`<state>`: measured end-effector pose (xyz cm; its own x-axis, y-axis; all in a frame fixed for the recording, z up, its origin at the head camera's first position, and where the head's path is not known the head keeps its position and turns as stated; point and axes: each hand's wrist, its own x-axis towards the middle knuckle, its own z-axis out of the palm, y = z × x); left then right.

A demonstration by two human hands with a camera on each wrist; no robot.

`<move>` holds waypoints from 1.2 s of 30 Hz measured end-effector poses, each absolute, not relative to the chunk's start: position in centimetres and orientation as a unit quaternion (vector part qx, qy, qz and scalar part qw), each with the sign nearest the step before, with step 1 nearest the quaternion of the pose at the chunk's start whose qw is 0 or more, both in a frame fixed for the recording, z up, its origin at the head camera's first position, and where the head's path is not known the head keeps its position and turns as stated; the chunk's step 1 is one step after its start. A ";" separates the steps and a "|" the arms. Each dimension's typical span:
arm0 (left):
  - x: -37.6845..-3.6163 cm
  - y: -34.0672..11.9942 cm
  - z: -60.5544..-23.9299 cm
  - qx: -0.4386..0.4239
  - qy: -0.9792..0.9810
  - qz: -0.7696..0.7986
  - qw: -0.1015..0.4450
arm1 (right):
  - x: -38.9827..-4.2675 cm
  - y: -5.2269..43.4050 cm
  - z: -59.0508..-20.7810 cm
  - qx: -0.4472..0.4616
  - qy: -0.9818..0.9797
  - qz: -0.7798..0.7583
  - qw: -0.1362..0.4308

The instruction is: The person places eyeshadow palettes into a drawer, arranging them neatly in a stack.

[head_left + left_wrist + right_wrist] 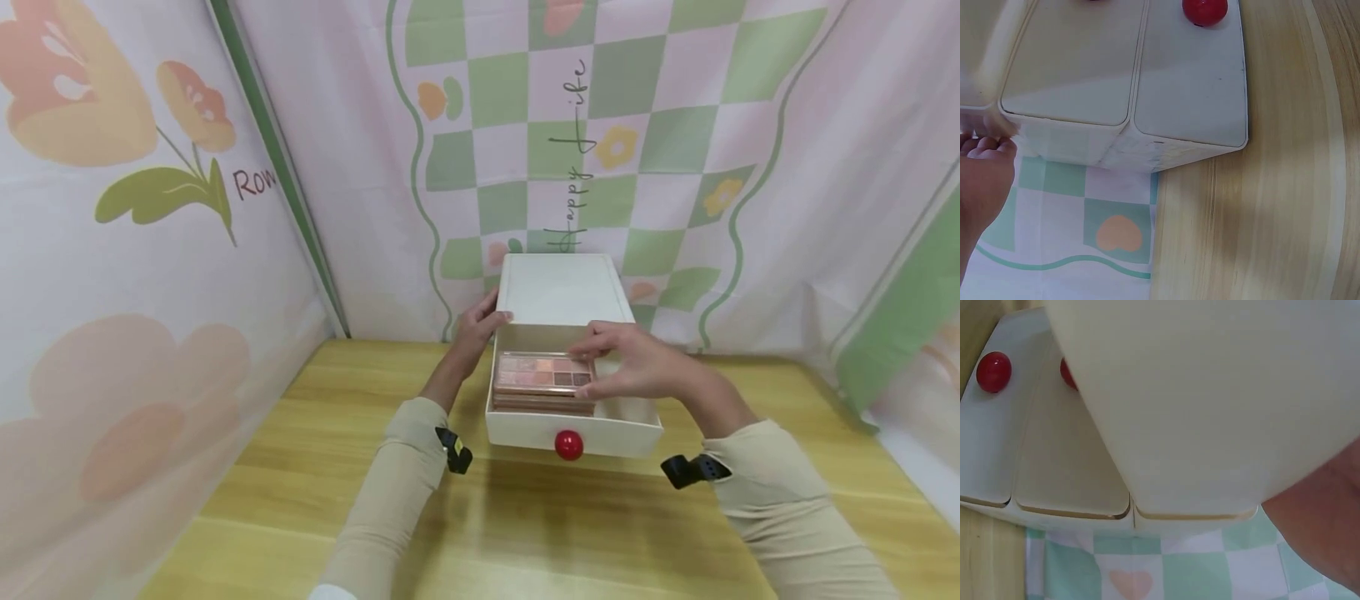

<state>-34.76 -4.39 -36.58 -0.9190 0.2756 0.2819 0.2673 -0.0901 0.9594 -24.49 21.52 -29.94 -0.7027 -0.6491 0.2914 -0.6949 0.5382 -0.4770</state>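
Note:
A white drawer cabinet (562, 287) stands on the wooden table with its top drawer (615, 438) pulled out. In the drawer's left part lies an eyeshadow palette (534, 372) with a clear lid, on top of other flat cases (536, 405). My right hand (637, 362) reaches in from the right and pinches the palette's right end between thumb and fingers. At the cabinet's left side, my left hand (474, 329) grips near the front upper corner, its fingers (988, 145) curled against the side wall. The right wrist view shows mostly the drawer's outer wall, hiding the right fingertips.
A round red knob (569, 445) sits on the open drawer's front. Below it are two shut drawers (1191, 81) with red knobs (1205, 9). A checked curtain (510, 92) hangs right behind the cabinet, and a flowered curtain (150, 275) borders the table (330, 400) on the left.

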 end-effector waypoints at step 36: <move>-34.6 -4.4 -36.5 0.203 0.679 0.705 0.001 | -17.7 23.6 -31.0 0.353 -0.863 0.259 0.250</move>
<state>-34.55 -4.43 -36.49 -0.9173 0.2777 0.2855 0.2749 -0.0771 0.9584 -17.67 23.61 -30.96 -0.6249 -0.4804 0.6154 -0.7400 0.6157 -0.2709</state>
